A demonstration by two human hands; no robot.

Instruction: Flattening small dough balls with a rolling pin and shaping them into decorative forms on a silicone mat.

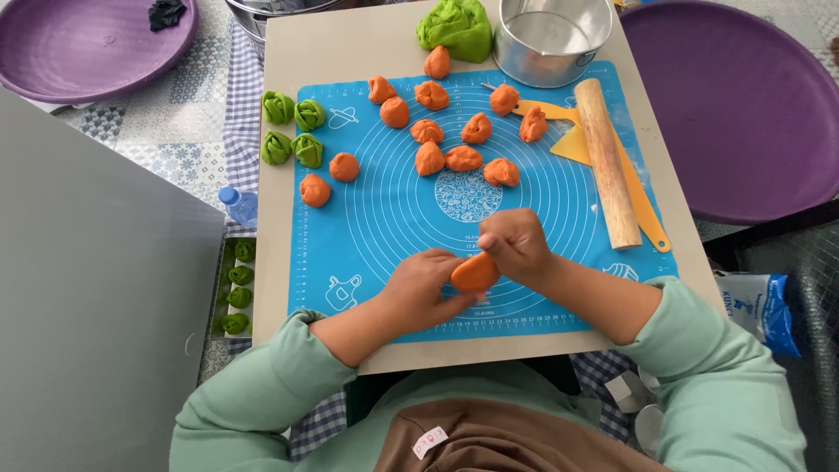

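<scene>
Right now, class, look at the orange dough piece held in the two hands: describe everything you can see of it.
The orange dough piece is a smooth, soft-looking oval lump, matte and evenly coloured, lying roughly level just above the near part of the blue mat. The left hand cups it from the side and below; the right hand pinches its upper right end. Fingers hide part of it. It is unfolded, unlike the shaped orange pieces farther up the mat.

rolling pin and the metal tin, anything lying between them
In the head view nothing lies between the wooden rolling pin and the round metal tin: only a short bare strip of the blue mat; the yellow scraper sits left of the pin.
</scene>
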